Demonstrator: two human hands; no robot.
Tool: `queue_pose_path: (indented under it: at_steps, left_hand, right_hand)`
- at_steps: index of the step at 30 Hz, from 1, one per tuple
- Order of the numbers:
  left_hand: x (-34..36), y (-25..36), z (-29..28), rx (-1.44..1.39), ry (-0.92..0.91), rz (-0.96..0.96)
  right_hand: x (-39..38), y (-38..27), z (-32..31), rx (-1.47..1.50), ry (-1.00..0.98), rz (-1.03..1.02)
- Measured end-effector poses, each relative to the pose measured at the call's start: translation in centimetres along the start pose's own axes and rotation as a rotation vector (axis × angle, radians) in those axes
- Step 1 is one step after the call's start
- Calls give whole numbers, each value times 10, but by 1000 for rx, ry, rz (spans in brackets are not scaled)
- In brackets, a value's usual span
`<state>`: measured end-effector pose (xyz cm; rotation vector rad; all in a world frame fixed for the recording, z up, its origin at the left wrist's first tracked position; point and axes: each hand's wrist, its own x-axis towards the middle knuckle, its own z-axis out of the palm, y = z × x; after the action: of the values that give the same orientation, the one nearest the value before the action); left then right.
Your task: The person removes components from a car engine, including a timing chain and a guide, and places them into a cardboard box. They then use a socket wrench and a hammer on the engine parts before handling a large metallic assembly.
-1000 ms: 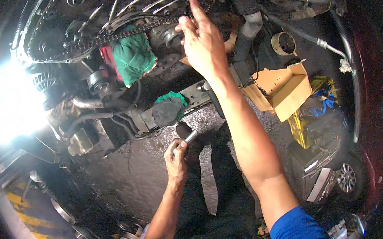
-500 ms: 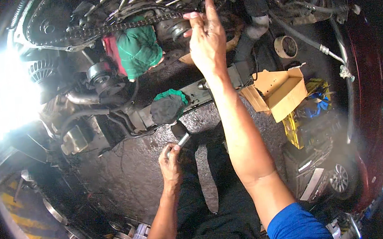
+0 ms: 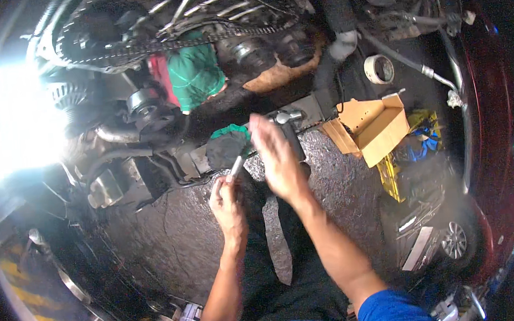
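Note:
My left hand (image 3: 228, 212) is closed around a slim silver metal cylinder (image 3: 235, 169), just below a crumpled grey-and-green cloth (image 3: 224, 149). Just to its right, my right hand (image 3: 276, 159) is blurred, its fingers stretched upward with no object visible in them. Behind that hand, a silver-headed tool with a black handle (image 3: 288, 117) lies on a metal crossmember (image 3: 307, 111). Higher up, a timing chain (image 3: 121, 54) runs along the exposed engine above a green rag (image 3: 196, 76) and a red one (image 3: 161, 78).
A cardboard box (image 3: 378, 126), a tape roll (image 3: 378, 69) and a yellow container (image 3: 391, 182) are at the right, beside hoses and a dark red body panel (image 3: 488, 146). A glaring work light (image 3: 10, 122) fills the left. Below lies wet floor (image 3: 156, 243).
My right hand has come down from the chain to beside my left hand. My left hand has shifted slightly upward and leftward, still holding the cylinder.

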<state>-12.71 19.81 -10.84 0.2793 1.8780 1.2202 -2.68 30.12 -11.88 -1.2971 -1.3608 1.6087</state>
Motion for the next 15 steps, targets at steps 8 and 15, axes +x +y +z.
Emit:
queue_pose_path:
  at_steps: [8, 15]
  left_hand:
    - [-34, 31, 6, 718, -440, 542]
    - [-22, 196, -88, 487, -96, 1086]
  right_hand:
    - [-73, 45, 31, 515, 159, 270]
    - [-97, 8, 20, 1041, 53, 600]
